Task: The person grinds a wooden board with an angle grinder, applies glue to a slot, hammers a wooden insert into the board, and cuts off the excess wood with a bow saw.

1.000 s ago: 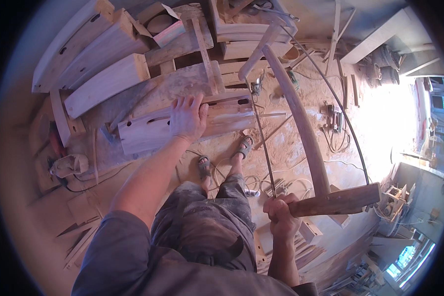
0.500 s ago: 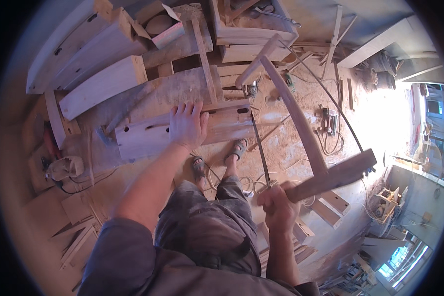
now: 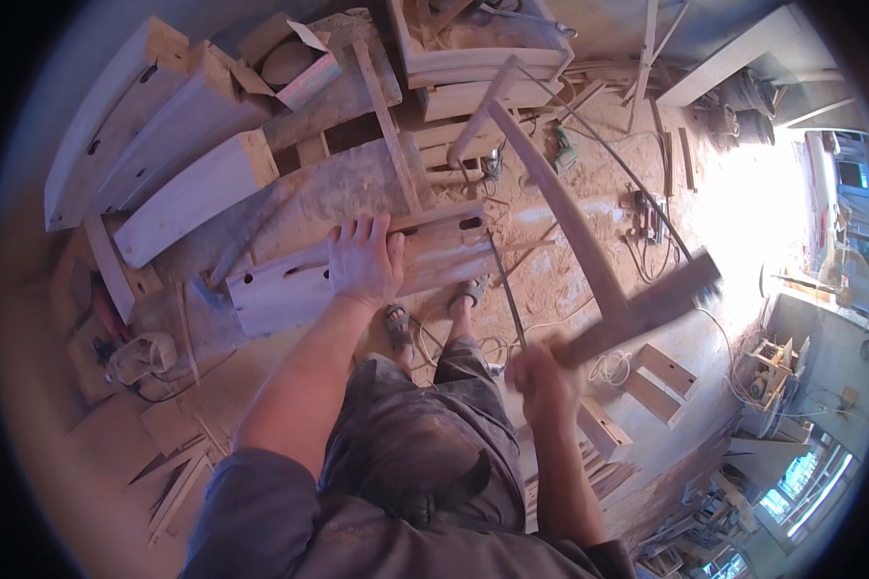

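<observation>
"Board (image 3: 430, 259) first: where is it?"

"Crosswise ahead of the person, along the near edge of a bench (image 3: 319, 188), beneath the left hand (image 3: 362, 265)."

"Fingers?"

"Left ones extended and slightly parted, laid over the wood; pressing rather than grasping, by my reckoning. Right hand (image 3: 547, 381) is blurred, but closed around the near end of a wooden frame saw (image 3: 565, 217)."

"Which step, then?"

"Reads as a cut at the board's right end. Blade (image 3: 508, 289) runs from the right fist up past that end. Whether the teeth sit in the wood, cannot tell."

"Next move calls for?"

"Firm weight on the left palm, blade in line, even strokes, I'd judge. A sliding board could throw the cut askew."

"Its looks?"

"Long, flat-faced, pale, with brownish streaks toward the right. Dark oblong hole (image 3: 469, 223) near the right end; smaller dark holes (image 3: 247, 276) left of the hand."
</observation>
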Tool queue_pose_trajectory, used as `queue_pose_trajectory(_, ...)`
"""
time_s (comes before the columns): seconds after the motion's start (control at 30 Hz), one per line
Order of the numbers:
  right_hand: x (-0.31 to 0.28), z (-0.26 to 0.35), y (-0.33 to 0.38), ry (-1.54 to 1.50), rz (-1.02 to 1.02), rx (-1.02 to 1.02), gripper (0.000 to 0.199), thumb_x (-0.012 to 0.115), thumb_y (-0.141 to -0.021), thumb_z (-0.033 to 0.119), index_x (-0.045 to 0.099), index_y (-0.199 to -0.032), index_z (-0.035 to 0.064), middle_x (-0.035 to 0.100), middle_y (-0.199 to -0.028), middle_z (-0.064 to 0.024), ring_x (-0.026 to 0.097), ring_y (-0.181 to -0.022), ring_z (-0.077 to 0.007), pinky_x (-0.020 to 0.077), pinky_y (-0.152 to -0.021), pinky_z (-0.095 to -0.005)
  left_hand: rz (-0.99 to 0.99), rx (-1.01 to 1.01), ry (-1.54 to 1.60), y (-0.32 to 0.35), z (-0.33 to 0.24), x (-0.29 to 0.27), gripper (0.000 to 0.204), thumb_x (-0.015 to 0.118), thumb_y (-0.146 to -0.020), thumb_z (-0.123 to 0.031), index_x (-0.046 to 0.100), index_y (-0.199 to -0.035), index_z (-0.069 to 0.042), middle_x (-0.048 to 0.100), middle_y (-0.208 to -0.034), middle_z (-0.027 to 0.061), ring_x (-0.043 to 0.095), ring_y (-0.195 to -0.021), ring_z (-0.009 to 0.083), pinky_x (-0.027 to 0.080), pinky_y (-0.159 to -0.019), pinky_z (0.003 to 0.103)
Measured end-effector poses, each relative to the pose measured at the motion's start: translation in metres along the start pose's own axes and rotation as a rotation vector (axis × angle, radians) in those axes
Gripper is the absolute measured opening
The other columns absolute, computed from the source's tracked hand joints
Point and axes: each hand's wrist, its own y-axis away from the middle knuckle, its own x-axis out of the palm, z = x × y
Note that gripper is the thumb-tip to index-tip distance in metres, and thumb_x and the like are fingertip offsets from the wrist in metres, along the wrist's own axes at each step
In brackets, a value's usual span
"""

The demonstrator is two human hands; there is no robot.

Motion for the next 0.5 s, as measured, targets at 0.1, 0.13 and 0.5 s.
queue_pose_trajectory(0.1,-0.042,0.005,0.062,0.007,0.149,-0.179,0.026,0.064,-0.095,0.009,0.046,-0.076,0.0072,0.049,-0.056,-0.0046,0.049,-0.049,-0.0164,0.0469,-0.052,-0.0355,-0.001,0.015,-0.004,-0.003,-0.004,-0.008,0.032,0.059,-0.095,-0.026,0.062,-0.119,-0.005,0.064,-0.108,0.0157,0.057,-0.105,0.0376,0.041,-0.095,0.053)
queue_pose_trajectory(0.13,-0.042,0.004,0.064,-0.032,0.116,-0.155,0.027,0.064,-0.095,0.010,0.045,-0.076,0.0075,0.049,-0.056,-0.0047,0.049,-0.049,-0.0163,0.0473,-0.053,-0.0360,-0.014,0.026,0.014,-0.005,-0.004,-0.005,0.032,0.059,-0.095,-0.026,0.061,-0.119,-0.005,0.063,-0.108,0.0157,0.057,-0.105,0.0376,0.041,-0.095,0.053)
queue_pose_trajectory(0.5,-0.006,-0.013,-0.019,0.142,-0.042,0.063,0.025,0.063,-0.091,0.002,0.045,-0.075,0.0072,0.047,-0.059,-0.0028,0.047,-0.050,-0.0154,0.0426,-0.049,-0.0328,0.036,-0.007,-0.017,-0.004,0.000,-0.001,0.033,0.060,-0.094,-0.027,0.062,-0.119,-0.006,0.063,-0.111,0.0169,0.056,-0.107,0.0390,0.041,-0.096,0.053)
